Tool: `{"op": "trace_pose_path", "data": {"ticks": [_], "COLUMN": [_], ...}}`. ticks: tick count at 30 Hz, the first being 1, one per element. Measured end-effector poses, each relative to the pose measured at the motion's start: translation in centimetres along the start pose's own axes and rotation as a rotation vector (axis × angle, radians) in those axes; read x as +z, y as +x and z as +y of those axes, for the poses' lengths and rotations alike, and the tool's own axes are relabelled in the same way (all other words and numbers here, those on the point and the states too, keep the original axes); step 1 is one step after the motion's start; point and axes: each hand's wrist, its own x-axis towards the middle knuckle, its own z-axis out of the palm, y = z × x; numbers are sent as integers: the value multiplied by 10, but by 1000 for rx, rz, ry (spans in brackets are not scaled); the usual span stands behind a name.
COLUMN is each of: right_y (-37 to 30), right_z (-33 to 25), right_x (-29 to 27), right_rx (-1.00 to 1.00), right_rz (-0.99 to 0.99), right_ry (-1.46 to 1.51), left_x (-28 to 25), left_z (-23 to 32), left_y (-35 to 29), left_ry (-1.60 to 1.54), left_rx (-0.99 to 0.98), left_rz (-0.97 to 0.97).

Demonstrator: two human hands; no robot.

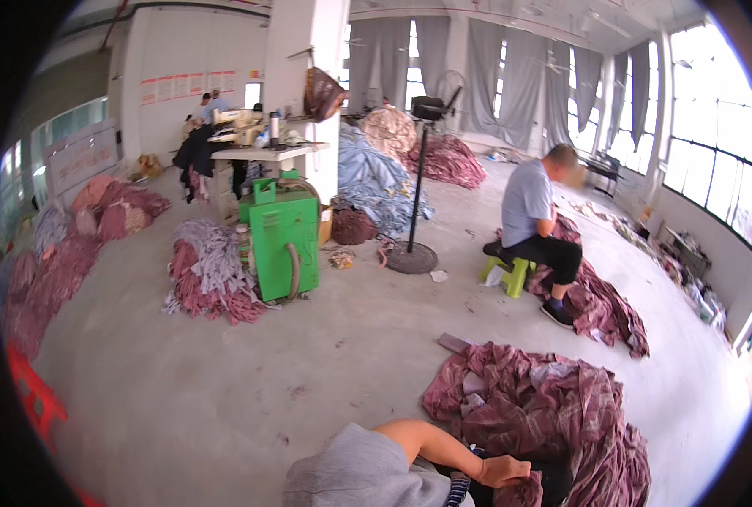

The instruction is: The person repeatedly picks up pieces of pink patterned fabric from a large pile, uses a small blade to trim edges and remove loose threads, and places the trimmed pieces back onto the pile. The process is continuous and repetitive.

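My left arm reaches in from the lower edge in a grey sleeve. At its end, my left hand (504, 471) is closed, its fingers pinched on a fold of mauve patterned cloth (524, 492) over my dark-clad lap. The rest of this cloth lies in a large crumpled heap (553, 397) on the floor in front and to the right of my hand. Paler lilac pieces show among its folds. My right hand does not show. A dark-and-white striped piece (458, 490) lies beside my forearm; what it belongs to I cannot make out.
A person (530, 211) sits on a green stool (511, 275) ahead, bent over more mauve cloth. A black pedestal fan (416, 186) and a green machine (285, 241) stand further off. Cloth piles (211, 270) lie around; a red plastic object (36, 397) is at far left.
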Motion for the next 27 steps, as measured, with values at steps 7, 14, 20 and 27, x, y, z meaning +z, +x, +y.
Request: {"op": "trace_pose_path", "data": {"ticks": [7, 14, 20, 27], "right_y": [-1, -15, -44, -97], "right_z": [-10, -43, -25, -10], "right_x": [-3, -69, -127, -145], "right_rx": [181, 552, 845, 1032], "right_rz": [62, 465, 608, 511], "right_ry": [261, 485, 283, 202], "left_x": [-20, -1, 1, -75], "left_z": [7, 10, 14, -11], "left_y": [18, 36, 53, 118], "left_ry": [145, -57, -312, -920], "left_rx": [-9, -67, -225, -541], "left_rz": [-17, -171, -304, -451]}}
